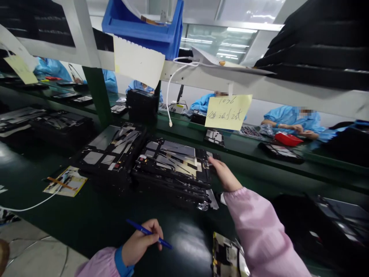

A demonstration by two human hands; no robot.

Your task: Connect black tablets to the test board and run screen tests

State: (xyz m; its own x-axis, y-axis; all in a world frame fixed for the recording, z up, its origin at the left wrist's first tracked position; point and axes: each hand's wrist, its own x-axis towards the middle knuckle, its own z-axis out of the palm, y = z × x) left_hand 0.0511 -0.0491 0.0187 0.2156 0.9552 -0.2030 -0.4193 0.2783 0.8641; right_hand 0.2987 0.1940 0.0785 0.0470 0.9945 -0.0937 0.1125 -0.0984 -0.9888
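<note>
My left hand (pixel 141 241) is low in front of me, fingers closed round a blue pen (pixel 148 233) that points right. My right hand (pixel 224 174) reaches forward in a pink sleeve and grips the right edge of the top tablet frame (pixel 175 157) on a stack of dark tablet frames (pixel 173 181). A second stack of the same frames (pixel 112 154) stands just left of it on the dark green table (pixel 86 219).
A printed sheet (pixel 65 181) and a white cable (pixel 29 207) lie at left. Another part (pixel 227 256) sits near my right elbow. A yellow note (pixel 228 112) hangs from the shelf rail, a blue bin (pixel 144 23) above. People in blue coats (pixel 291 121) work across the belt.
</note>
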